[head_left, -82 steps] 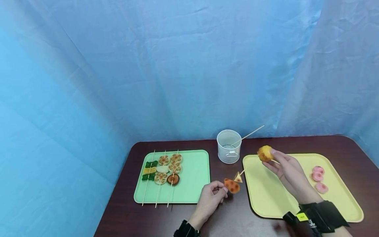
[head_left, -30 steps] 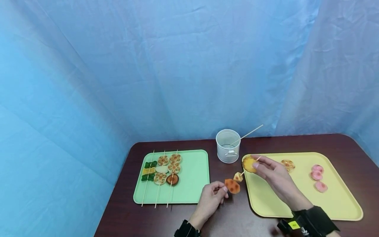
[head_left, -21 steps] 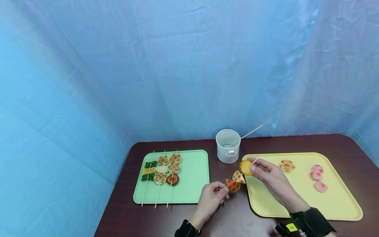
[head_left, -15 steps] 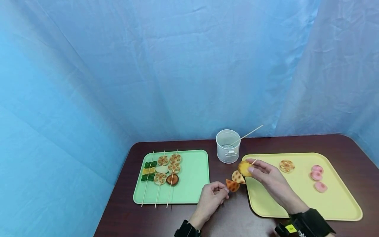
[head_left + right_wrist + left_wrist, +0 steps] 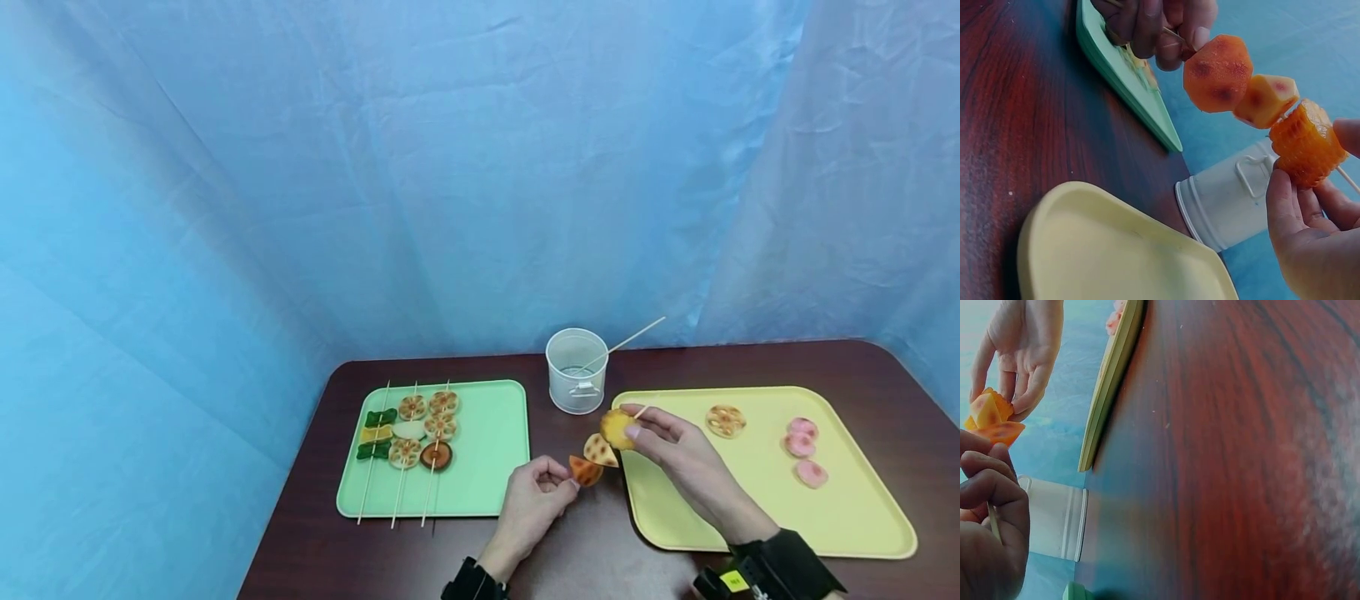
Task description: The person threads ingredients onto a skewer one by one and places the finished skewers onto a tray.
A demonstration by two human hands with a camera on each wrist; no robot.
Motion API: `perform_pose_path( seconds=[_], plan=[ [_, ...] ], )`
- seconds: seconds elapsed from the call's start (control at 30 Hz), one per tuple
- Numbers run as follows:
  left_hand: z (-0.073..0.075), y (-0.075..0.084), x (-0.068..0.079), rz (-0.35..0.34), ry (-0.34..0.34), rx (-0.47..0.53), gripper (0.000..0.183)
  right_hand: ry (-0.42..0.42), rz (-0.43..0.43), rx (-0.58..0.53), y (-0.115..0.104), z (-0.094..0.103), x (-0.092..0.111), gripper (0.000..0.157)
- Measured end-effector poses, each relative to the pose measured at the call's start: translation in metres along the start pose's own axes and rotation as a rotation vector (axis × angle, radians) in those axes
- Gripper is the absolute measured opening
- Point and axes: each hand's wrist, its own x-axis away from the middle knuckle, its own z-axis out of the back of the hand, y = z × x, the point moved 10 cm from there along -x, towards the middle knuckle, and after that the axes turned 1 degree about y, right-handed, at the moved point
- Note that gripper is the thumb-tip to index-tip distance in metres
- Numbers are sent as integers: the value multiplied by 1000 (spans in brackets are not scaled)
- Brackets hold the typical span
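My left hand (image 5: 529,507) holds a bamboo skewer (image 5: 994,524) by its lower part. Threaded on it are an orange carrot-like chunk (image 5: 1217,74) with brown spots and a pale yellow spotted wedge (image 5: 1266,100). Beyond these sits a yellow corn piece (image 5: 1307,144), pinched between the thumb and fingers of my right hand (image 5: 693,467). The stick's tip pokes out past the corn. In the head view the skewer is raised between the two trays, and the left fingers hide its lower end.
A green tray (image 5: 491,450) at left bears three loaded skewers. On the yellow tray (image 5: 697,533) at right lie a browned lotus root slice (image 5: 726,422) and several pink rounds (image 5: 812,474). Behind stands a clear bucket (image 5: 576,375) with a stick leaning in it.
My right hand has come left and down from above the yellow tray, and the corn has gone onto the skewer and slid toward the pale wedge. The left hand has barely moved.
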Motion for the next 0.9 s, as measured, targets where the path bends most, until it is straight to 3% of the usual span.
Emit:
perform_pose_path(
  seconds=[0.2, 0.4, 0.57, 0.9],
  plan=[
    [1, 2, 1, -25, -3, -42, 6, -2, -3, -3, 1, -1, 0, 55],
    [5, 7, -3, -39, -47, -77, 6, 17, 11, 77, -1, 3, -1, 53],
    [12, 12, -5, -73, 1, -152, 4, 27, 4, 99, -2, 3, -2, 54],
    [11, 11, -2, -66, 26, -150, 6, 11, -6, 89, 3, 6, -1, 57]
  ],
)
